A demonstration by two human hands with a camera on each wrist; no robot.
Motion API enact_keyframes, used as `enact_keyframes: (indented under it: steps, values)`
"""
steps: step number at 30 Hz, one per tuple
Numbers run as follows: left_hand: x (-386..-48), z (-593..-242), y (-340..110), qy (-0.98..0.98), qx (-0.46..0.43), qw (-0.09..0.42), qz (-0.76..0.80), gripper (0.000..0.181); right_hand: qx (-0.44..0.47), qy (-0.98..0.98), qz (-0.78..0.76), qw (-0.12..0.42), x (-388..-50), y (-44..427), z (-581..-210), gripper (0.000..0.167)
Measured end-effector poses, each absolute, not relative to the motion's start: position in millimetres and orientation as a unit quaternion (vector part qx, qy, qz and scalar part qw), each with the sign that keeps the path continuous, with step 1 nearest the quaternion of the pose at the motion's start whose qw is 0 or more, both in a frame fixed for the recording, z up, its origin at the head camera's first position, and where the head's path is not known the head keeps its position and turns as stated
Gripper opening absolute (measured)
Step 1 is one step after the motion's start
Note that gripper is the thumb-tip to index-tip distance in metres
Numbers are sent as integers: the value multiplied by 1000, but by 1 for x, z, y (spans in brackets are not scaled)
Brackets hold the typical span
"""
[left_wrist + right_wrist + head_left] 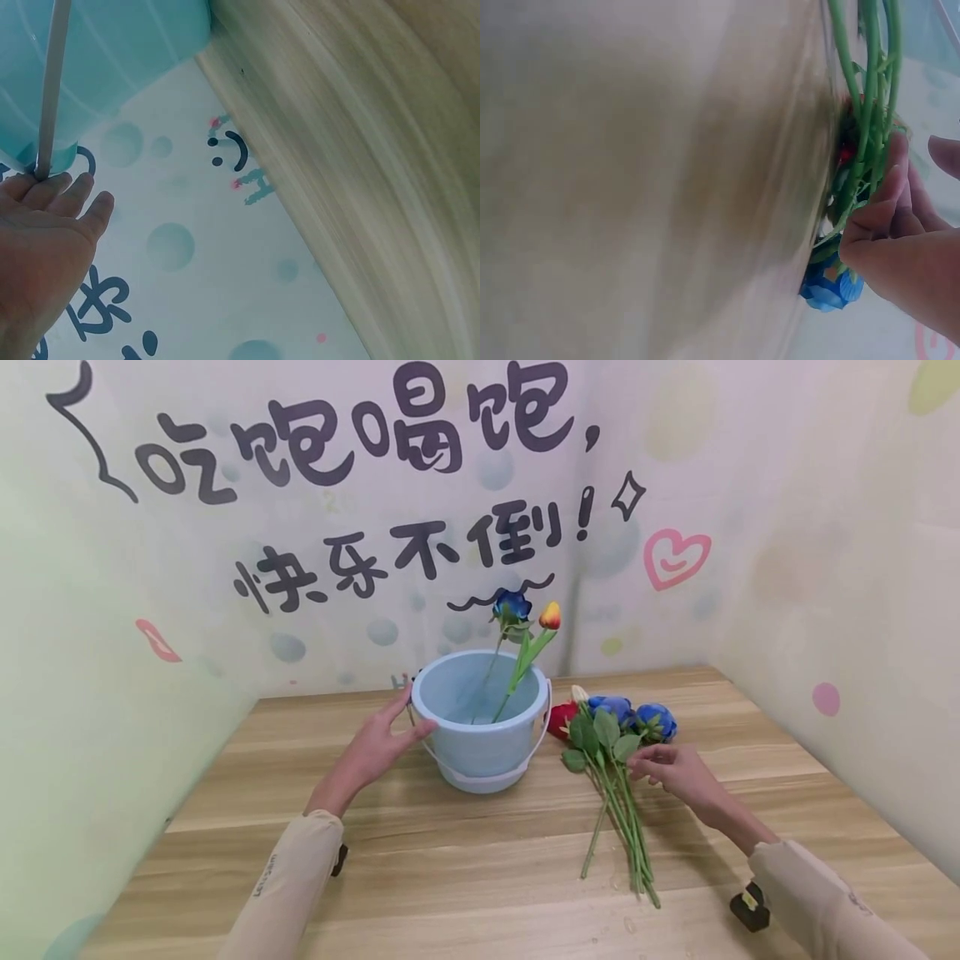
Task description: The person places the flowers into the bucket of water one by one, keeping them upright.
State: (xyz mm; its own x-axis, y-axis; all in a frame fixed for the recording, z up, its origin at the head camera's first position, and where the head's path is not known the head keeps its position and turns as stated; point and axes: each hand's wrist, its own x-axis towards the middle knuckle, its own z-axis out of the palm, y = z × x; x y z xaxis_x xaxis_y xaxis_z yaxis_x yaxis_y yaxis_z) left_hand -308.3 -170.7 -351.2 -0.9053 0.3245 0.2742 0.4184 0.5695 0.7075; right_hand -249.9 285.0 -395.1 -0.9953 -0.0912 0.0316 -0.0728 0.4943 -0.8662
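A light blue bucket (483, 752) stands upright on the table. Inside it lean a blue rose (512, 607) and a red-and-yellow tulip (550, 616). My left hand (377, 745) rests against the bucket's left rim, thumb and forefinger spread; in the left wrist view its fingertips (75, 196) touch beside the handle's end. Right of the bucket lies a bunch of flowers with green stems (626, 827), showing blue blooms (655, 722) and a red one (561, 720). At its stems and leaves is my right hand (678, 777), fingers slightly bent, thumb apart from them in the right wrist view.
The wooden table (450, 877) meets a printed wall cloth (465, 552) close behind the bucket. A white carrying handle (542, 735) hangs down around the bucket's front. Small wet-looking spots (628, 925) dot the table near the stem ends.
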Motion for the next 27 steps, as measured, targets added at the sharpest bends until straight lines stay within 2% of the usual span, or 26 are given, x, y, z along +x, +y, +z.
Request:
enact_keyframes:
  steps: [11,27]
  values:
    - [-307,-350,-171,-886,-208,58,-410,90,-53,846,-529,45,-239,286,-402,30]
    - [-307,-349,-171,-886,-211,58,-409,89,-60,847,-524,66,-241,285,-404,32]
